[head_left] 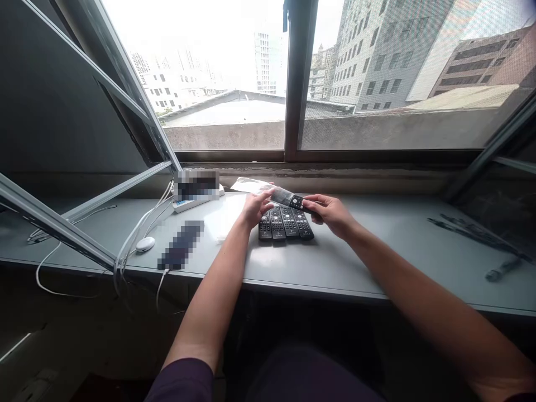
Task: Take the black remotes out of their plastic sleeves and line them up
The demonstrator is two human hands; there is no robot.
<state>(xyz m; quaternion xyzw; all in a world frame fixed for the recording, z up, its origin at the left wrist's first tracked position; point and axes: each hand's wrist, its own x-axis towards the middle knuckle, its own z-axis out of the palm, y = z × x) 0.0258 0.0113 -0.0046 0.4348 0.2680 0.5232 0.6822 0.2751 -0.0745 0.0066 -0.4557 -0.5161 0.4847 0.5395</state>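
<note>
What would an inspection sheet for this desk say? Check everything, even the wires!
Surface: pale desk with a bright reflection.
Job's things: four dark remotes, side by side; a fifth remote held up, meeting a clear sleeve.
Clutter: white round device, pixelated dark item, white block with pixelated top; dark slim things at right, unclear.
Hands: left hand holds the clear sleeve; right hand grips the fifth remote.
Cables: white cables at left, some hanging over the front edge.
Surroundings: window ahead, buildings outside, metal frame at left.
</note>
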